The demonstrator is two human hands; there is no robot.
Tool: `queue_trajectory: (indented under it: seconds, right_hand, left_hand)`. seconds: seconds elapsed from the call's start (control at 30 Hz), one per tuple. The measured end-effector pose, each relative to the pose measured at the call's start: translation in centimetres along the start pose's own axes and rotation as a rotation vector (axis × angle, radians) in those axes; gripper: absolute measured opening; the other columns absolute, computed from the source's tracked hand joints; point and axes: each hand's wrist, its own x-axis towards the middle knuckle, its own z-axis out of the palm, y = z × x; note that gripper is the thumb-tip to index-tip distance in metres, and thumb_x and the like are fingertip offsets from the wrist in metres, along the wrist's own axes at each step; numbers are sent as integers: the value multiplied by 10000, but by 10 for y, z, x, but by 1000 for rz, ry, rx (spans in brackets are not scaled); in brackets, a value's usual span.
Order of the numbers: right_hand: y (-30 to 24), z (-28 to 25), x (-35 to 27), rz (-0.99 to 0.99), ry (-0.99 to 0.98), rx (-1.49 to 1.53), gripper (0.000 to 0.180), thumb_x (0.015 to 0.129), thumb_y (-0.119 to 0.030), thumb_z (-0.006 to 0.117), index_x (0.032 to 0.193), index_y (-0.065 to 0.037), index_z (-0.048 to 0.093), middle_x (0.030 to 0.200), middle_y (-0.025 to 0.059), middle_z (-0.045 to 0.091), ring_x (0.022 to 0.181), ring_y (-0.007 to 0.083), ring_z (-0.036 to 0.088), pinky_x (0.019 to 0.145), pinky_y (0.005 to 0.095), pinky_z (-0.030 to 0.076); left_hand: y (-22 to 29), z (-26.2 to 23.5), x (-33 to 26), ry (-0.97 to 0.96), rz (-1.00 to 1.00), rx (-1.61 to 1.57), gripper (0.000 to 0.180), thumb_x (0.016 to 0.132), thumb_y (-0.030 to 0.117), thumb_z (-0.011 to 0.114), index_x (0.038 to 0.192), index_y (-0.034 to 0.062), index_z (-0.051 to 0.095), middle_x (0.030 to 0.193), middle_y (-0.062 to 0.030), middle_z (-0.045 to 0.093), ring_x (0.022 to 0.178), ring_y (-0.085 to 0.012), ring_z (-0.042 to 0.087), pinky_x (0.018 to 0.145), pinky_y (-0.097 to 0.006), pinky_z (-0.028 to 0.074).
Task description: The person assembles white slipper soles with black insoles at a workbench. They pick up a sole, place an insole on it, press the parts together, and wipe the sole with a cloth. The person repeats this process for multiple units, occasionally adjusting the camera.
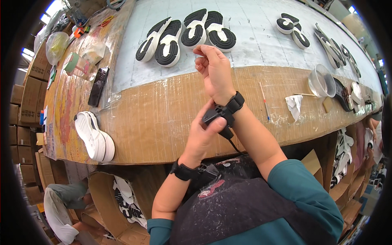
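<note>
My left hand [203, 132] is closed around a small black device [219, 118] strapped to my right wrist, thumb on one side and fingers on the other. My right hand [214, 67] is raised over the table, its fingers loosely curled together, and I see nothing in them. Just beyond its fingertips lie black-and-white shoe soles [166, 48] in two pairs, tread side up. A black cable runs from the wrist device toward my body. Another black band with a device [188, 171] sits on my left wrist.
White midsoles [94, 136] stand at the table's left, near a black tray [99, 87] and a lidded cup [77, 65]. To the right are a pen [264, 101], crumpled paper [294, 107], a clear tub [321, 81] and more soles [293, 30]. Cardboard boxes [104, 200] hold shoe parts below.
</note>
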Motion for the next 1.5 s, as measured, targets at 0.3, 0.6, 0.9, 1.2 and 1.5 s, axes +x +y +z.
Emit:
queue_trajectory:
  seconds: [0.3,0.6,0.9,1.2,1.5]
  right_hand:
    - [5,-34,24,442,85,384,99,828,-116,486,805,-30,530,830,46,561,648,109,497,554,226,423]
    - [-69,5,-1,602,-364,1464,118,812,-51,419,737,-20,506,693,37,485,574,119,470,543,233,392]
    - [-37,-17,67,336,-63,-10,163,852,-179,464,787,-61,555,794,19,555,718,101,487,627,245,392]
    - [37,5,119,247,-325,-856,397,756,-218,600,1060,23,519,1024,131,554,956,204,513,813,303,416]
    - [116,34,132,-220,-459,-1806,930,541,-387,726,1266,3,295,1296,351,203,1125,549,284,915,501,348]
  left_hand:
    - [39,-71,34,177,-171,-365,320,879,301,454,1089,62,482,1111,-80,527,933,-161,519,760,-286,414]
    - [73,-110,55,294,-92,-288,221,859,194,488,1029,54,507,948,-40,559,818,-127,520,683,-261,421]
    - [109,-144,108,378,-8,249,281,823,209,549,1049,45,518,1006,-56,565,881,-137,512,744,-259,401]
    - [114,-250,212,598,458,1791,781,685,388,687,1251,-25,345,1186,-212,411,1080,-332,431,932,-384,326]
    - [119,-264,237,394,147,1496,798,653,448,686,1251,6,397,1167,-258,459,1105,-350,441,927,-369,352]
